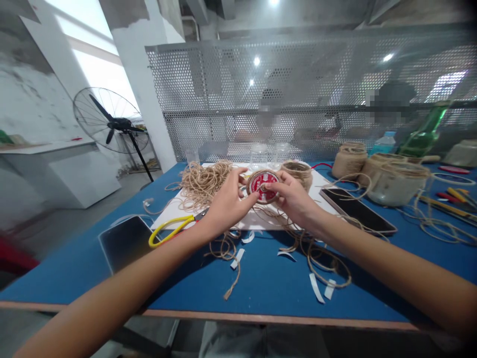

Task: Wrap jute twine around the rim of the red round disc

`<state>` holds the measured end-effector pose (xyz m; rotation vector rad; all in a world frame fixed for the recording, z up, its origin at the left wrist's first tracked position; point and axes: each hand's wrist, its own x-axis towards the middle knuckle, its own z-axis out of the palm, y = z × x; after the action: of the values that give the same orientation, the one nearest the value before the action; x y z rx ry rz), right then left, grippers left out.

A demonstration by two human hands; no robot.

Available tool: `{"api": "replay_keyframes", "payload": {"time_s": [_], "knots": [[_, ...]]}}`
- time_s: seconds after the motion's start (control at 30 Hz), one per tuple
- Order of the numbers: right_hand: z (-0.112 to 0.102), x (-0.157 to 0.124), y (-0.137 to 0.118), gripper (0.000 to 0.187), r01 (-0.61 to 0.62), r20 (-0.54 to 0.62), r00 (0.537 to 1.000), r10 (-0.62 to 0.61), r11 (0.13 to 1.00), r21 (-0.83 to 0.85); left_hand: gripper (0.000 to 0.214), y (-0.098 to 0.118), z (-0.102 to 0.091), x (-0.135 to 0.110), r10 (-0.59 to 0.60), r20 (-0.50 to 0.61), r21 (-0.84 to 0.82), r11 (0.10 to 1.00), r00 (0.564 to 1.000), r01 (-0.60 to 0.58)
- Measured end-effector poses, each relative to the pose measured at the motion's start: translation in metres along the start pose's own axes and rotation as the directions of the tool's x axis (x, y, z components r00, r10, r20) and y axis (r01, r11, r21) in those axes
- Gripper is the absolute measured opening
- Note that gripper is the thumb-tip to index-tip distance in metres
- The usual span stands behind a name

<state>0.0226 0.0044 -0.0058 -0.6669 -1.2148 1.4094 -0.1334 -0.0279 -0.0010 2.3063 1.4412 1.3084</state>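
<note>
Both hands hold a round red-faced disc (pixel 264 187) with white print and a brown rim, raised above a white board (pixel 201 222). It looks like a lid edged with twine, though I cannot tell for certain. My left hand (pixel 234 196) grips its left side, thumb on the lower edge. My right hand (pixel 292 196) has its right side, with the thumb pressed on the printed face. To the left of the disc lies a heap of loose jute twine (pixel 206 183). Yellow-handled scissors (pixel 172 229) rest by my left forearm, partly hidden by it. Behind my right hand stands a twine-wrapped jar (pixel 297 171).
Twine-wrapped jars (pixel 349 160), a green bottle (pixel 425 132) and a phone (pixel 357 210) occupy the right side. Glass jars (pixel 258 156) stand at the back by a perforated metal screen (pixel 223 99). A dark tablet-like slab (pixel 130 241) lies left. Twine loops and paper scraps (pixel 316 288) litter the blue table (pixel 268 303).
</note>
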Motion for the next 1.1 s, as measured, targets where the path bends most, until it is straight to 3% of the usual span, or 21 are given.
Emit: {"api": "replay_keyframes", "payload": {"time_s": [0.1, 0.23, 0.37, 0.6, 0.77, 0.9, 1.1], "knots": [[0.0, -0.001, 0.003, 0.02, 0.015, 0.026, 1.0, -0.015, 1.0, 0.01, 0.024, -0.002, -0.002, 0.006, -0.032, 0.151, -0.134, 0.99, 0.988, 0.053], [-0.003, 0.002, 0.007, 0.023, 0.066, 0.154, 0.987, -0.053, 0.994, -0.083, 0.023, -0.004, -0.008, 0.008, -0.018, 0.173, -0.2, 0.978, 0.985, 0.053], [-0.009, 0.009, 0.001, 0.03, 0.145, 0.263, 0.961, -0.085, 0.964, -0.221, 0.028, -0.005, -0.014, 0.009, 0.036, 0.188, -0.186, 0.983, 0.982, 0.0], [-0.015, 0.013, -0.013, 0.025, 0.14, 0.396, 0.917, 0.045, 0.894, -0.425, 0.034, -0.004, -0.015, 0.009, 0.103, 0.245, -0.057, 0.994, 0.964, -0.092], [-0.013, 0.009, -0.012, 0.021, 0.126, 0.339, 0.94, 0.04, 0.883, -0.453, 0.039, -0.004, -0.011, 0.005, 0.111, 0.158, 0.002, 0.994, 0.981, -0.113], [-0.011, 0.007, -0.011, 0.024, 0.088, 0.253, 0.967, 0.021, 0.907, -0.411, 0.043, -0.001, -0.008, 0.001, 0.19, 0.051, 0.087, 0.977, 0.981, -0.194], [-0.013, 0.008, -0.009, 0.024, 0.066, 0.249, 0.968, 0.013, 0.95, -0.305, 0.023, -0.002, -0.007, -0.001, 0.283, 0.025, 0.242, 0.929, 0.959, -0.281]]}}
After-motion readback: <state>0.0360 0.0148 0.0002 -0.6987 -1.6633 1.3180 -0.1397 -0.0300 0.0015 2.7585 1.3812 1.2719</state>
